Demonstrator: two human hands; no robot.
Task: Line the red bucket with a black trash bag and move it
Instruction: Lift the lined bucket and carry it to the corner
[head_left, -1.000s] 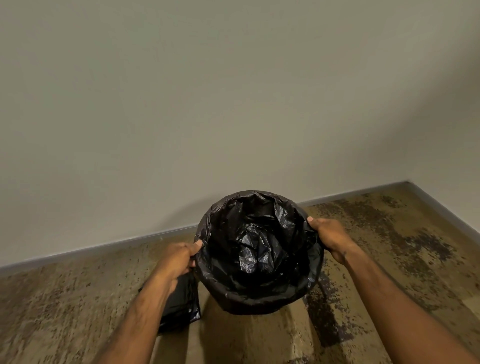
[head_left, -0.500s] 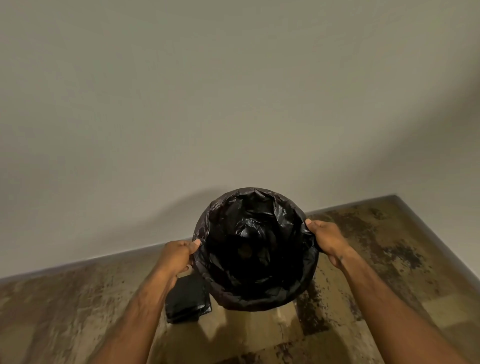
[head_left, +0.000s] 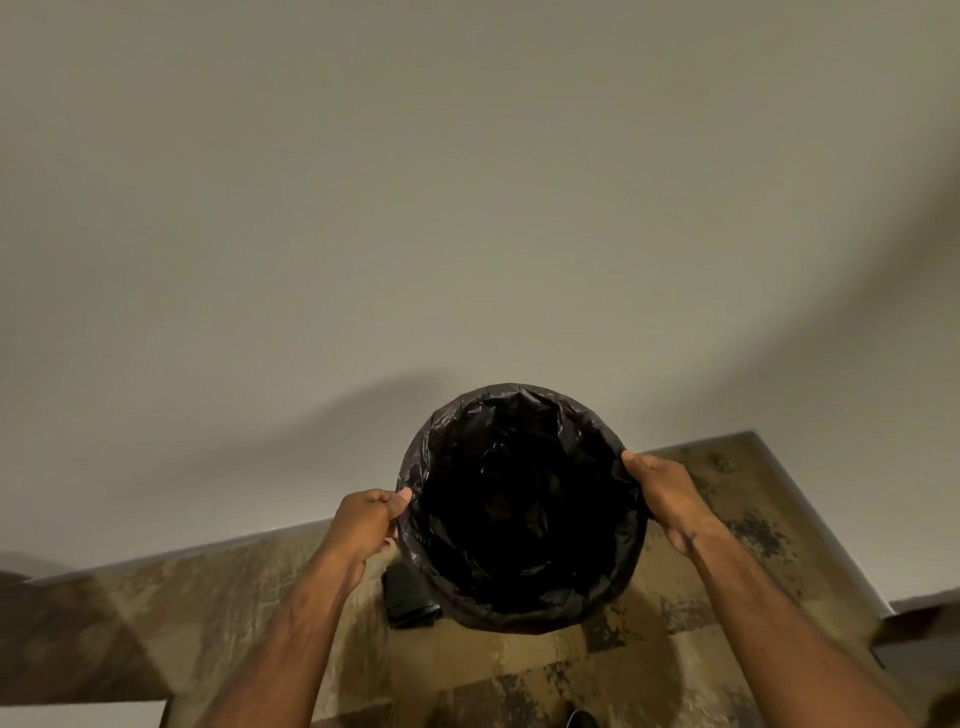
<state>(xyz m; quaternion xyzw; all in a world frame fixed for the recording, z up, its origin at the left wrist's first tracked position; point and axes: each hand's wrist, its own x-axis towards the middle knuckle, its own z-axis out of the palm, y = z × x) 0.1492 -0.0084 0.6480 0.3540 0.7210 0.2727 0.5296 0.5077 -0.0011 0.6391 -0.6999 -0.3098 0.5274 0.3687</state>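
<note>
A black trash bag (head_left: 519, 608) covers the bucket completely, folded over its rim, so none of the red shows. I hold the bucket up in front of me, above the floor, looking down into its dark opening. My left hand (head_left: 366, 522) grips the left rim through the plastic, thumb on top. My right hand (head_left: 667, 493) grips the right rim the same way.
A folded pack of black bags (head_left: 408, 597) lies on the stained floor (head_left: 519, 670) below the bucket. A plain wall (head_left: 467, 208) rises straight ahead, meeting a second wall at the right corner. A white edge (head_left: 78, 714) shows at bottom left, a shoe tip (head_left: 582, 719) at the bottom.
Both hands have lifted the lined bucket higher off the floor and the view has tilted up toward the wall. The pack of bags stays on the floor.
</note>
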